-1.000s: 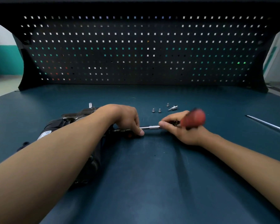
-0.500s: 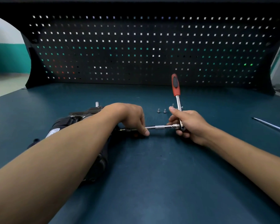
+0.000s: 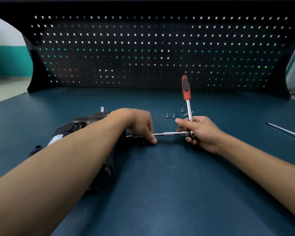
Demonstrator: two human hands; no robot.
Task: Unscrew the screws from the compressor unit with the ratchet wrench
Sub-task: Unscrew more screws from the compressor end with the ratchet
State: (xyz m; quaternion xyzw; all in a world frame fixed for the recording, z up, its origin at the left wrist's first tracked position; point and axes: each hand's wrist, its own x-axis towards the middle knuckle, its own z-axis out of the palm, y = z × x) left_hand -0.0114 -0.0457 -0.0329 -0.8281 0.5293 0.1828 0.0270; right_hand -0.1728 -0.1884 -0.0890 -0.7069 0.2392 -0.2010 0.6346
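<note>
The black compressor unit [image 3: 70, 129] lies on the blue bench at the left, largely hidden under my left forearm. The ratchet wrench [image 3: 186, 90] has a red and black handle that points up and away. Its silver extension bar [image 3: 169, 133] runs horizontally left into the compressor's right side. My left hand [image 3: 140, 122] pinches the extension bar close to the compressor. My right hand [image 3: 200, 132] grips the wrench at its head end, where handle and bar meet. Several loose screws [image 3: 173, 116] lie on the bench just behind my hands.
A thin silver rod [image 3: 286, 131] lies on the bench at the far right. A black pegboard [image 3: 152, 51] stands upright along the back edge of the blue bench top [image 3: 169, 193].
The wrench handle swung from low and toward me up to pointing up and away, and has held there for the last half second. My left hand stayed on the extension bar.
</note>
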